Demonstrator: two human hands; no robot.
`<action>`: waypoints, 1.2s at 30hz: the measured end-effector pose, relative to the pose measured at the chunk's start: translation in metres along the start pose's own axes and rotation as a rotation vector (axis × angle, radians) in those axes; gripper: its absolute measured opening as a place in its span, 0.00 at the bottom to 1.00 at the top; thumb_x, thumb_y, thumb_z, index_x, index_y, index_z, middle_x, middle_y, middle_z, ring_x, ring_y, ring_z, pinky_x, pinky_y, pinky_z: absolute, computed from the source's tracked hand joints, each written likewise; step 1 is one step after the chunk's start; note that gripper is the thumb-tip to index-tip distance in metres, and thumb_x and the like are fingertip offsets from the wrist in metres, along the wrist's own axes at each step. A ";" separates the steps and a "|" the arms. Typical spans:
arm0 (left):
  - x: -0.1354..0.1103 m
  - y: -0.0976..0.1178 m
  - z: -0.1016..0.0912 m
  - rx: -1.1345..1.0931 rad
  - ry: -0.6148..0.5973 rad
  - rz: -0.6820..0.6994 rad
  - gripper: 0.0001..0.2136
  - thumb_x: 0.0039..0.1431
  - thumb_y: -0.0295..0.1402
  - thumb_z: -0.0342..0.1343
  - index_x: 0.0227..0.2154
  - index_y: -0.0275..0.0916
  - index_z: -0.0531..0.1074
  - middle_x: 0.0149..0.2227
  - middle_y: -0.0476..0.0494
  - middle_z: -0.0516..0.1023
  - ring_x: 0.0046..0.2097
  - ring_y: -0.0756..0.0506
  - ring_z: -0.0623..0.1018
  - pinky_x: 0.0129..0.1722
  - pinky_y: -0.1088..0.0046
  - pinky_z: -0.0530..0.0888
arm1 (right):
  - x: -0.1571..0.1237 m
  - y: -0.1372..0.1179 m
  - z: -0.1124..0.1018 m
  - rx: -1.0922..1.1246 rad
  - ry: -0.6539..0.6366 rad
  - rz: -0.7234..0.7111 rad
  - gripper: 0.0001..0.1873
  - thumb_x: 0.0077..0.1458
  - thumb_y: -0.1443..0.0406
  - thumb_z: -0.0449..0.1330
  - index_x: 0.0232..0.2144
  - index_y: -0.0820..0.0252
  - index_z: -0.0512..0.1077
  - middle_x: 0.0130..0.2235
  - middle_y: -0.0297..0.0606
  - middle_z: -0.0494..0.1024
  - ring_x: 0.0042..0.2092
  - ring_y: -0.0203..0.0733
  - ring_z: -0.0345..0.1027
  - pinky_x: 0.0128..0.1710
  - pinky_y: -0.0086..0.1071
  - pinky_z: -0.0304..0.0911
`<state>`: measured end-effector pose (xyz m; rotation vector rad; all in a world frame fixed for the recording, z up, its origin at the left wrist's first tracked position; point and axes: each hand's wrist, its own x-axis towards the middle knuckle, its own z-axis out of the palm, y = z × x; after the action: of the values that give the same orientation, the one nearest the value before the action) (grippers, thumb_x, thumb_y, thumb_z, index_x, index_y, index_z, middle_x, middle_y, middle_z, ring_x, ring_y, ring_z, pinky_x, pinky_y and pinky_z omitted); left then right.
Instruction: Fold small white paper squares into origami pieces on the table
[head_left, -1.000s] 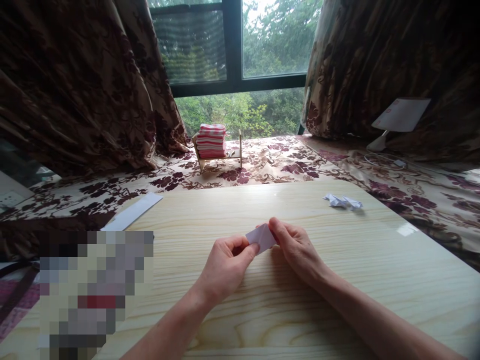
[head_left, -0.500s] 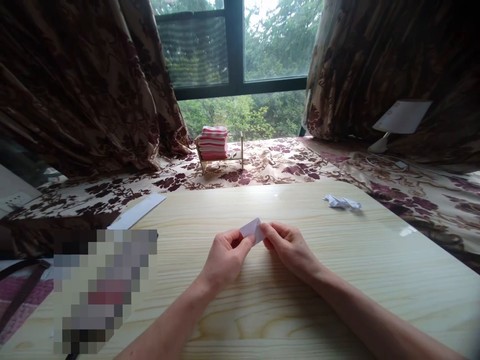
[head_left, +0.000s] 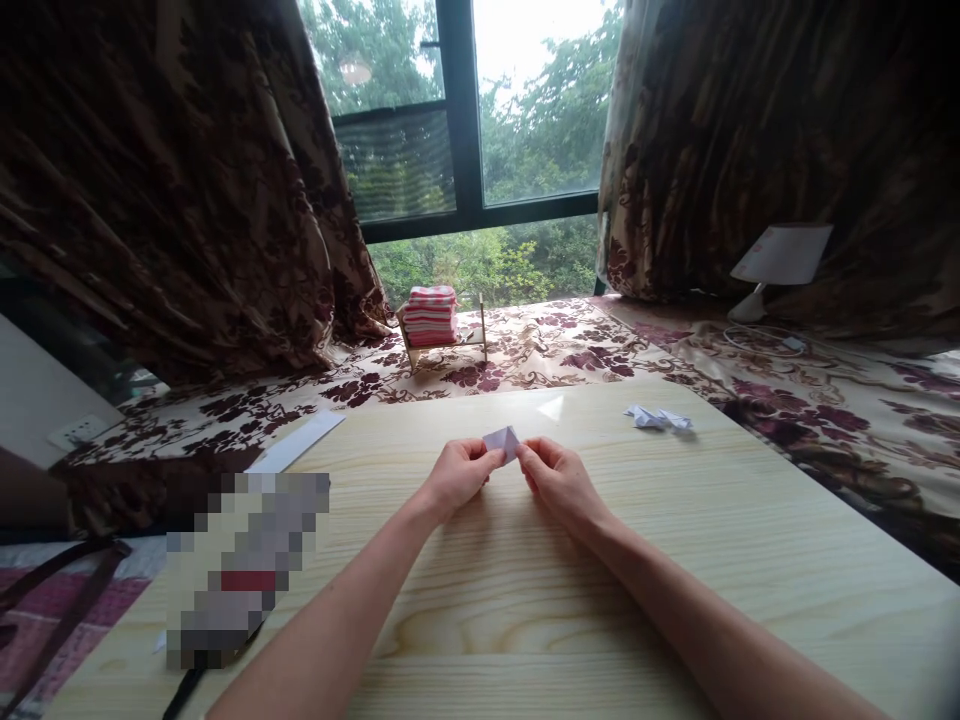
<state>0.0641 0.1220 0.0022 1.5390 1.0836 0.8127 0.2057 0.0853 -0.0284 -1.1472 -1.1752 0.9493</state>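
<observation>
Small white folded paper piece (head_left: pixel 502 441), creased to a point, tilted, pinched at both ends between left and right fingers, held just above the pale wood table (head_left: pixel 675 560), near centre.

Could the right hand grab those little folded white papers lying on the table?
Probably yes. The right hand is busy pinching the small white paper together with the left hand, but the folded papers lie on bare table just beyond it, with nothing between.

Pixelated patch (head_left: pixel 240 565) masking something at left, folded paper (head_left: pixel 501 440) partly covered by fingertips (head_left: pixel 527 456)
</observation>
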 end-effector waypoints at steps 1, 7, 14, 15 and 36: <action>0.002 0.002 -0.001 0.008 -0.036 -0.001 0.16 0.44 0.43 0.60 0.17 0.34 0.69 0.15 0.55 0.63 0.19 0.55 0.58 0.20 0.78 0.53 | 0.001 0.001 -0.002 0.001 0.006 -0.002 0.19 0.50 0.51 0.58 0.24 0.62 0.68 0.19 0.28 0.63 0.21 0.31 0.54 0.21 0.27 0.52; 0.001 -0.002 -0.003 0.020 -0.146 0.036 0.14 0.43 0.41 0.61 0.18 0.33 0.72 0.16 0.54 0.66 0.20 0.55 0.61 0.20 0.79 0.55 | 0.007 0.005 -0.009 -0.003 0.004 -0.022 0.18 0.47 0.52 0.60 0.27 0.64 0.73 0.23 0.33 0.71 0.25 0.34 0.60 0.24 0.28 0.57; 0.051 0.014 -0.013 -0.082 0.125 0.228 0.15 0.51 0.42 0.56 0.20 0.33 0.72 0.17 0.51 0.66 0.20 0.54 0.64 0.22 0.77 0.62 | 0.005 0.000 -0.009 -0.002 0.096 0.007 0.17 0.46 0.53 0.61 0.28 0.64 0.73 0.22 0.32 0.71 0.25 0.35 0.60 0.25 0.30 0.56; 0.060 0.024 -0.017 -0.092 0.195 0.285 0.15 0.53 0.41 0.54 0.21 0.33 0.72 0.17 0.52 0.66 0.21 0.54 0.64 0.23 0.77 0.63 | 0.004 -0.001 -0.008 -0.003 0.108 0.009 0.17 0.47 0.53 0.60 0.28 0.64 0.74 0.22 0.32 0.70 0.25 0.35 0.59 0.25 0.30 0.55; -0.010 -0.019 -0.029 0.226 0.516 0.383 0.12 0.60 0.35 0.47 0.33 0.34 0.74 0.34 0.41 0.74 0.36 0.46 0.72 0.36 0.71 0.69 | 0.001 0.007 -0.007 0.020 0.043 0.027 0.18 0.46 0.53 0.62 0.28 0.64 0.75 0.25 0.35 0.75 0.28 0.37 0.65 0.29 0.29 0.60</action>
<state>0.0297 0.1243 -0.0094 1.8101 1.2974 1.4484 0.2131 0.0861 -0.0353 -1.1651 -1.1161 0.9507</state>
